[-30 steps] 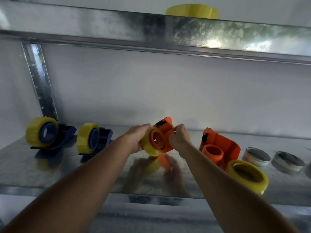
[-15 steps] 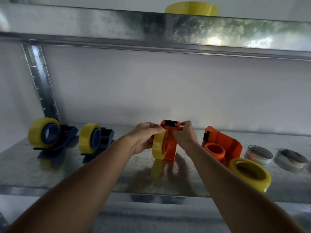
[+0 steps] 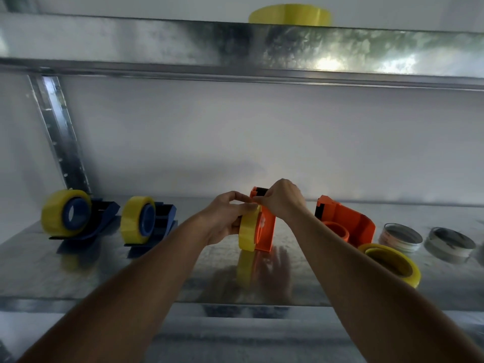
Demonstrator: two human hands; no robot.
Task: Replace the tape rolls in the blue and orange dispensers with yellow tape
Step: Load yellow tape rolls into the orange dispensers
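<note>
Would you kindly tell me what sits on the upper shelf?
A yellow tape roll rests on the upper shelf; only its top portion shows, since the shelf's front edge hides everything lower.

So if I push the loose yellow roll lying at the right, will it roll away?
Probably not: the yellow roll lies flat on the shelf, so it should slide on the smooth metal. It looks hollow, likely light. Stood on edge, it would roll.

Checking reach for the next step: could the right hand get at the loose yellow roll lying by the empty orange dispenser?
Probably yes: the loose yellow roll lies flat and uncovered beside the right forearm, though the right hand is busy now.
</note>
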